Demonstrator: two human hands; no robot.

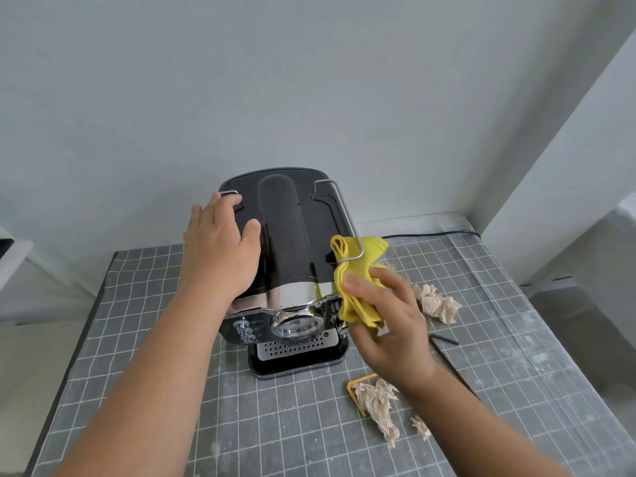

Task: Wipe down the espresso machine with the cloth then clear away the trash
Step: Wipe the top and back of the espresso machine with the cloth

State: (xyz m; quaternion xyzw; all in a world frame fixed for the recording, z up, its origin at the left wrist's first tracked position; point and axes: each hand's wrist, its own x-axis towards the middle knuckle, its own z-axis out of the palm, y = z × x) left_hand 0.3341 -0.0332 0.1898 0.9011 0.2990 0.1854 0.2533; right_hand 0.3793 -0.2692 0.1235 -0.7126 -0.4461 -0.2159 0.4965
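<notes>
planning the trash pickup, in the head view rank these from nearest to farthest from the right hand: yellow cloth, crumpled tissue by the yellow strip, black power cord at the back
1. yellow cloth: gripped in the right hand, against the espresso machine's right side.
2. crumpled tissue: on the table beside the right wrist, next to the yellow strip.
3. black power cord: along the back wall, beyond the machine.

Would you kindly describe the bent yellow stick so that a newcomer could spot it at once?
Start at the espresso machine on the grey checked tablecloth, then look in front of its right corner. The bent yellow stick lies partly under the nearest crumpled tissue. The other sticks nearby are dark brown.
</notes>
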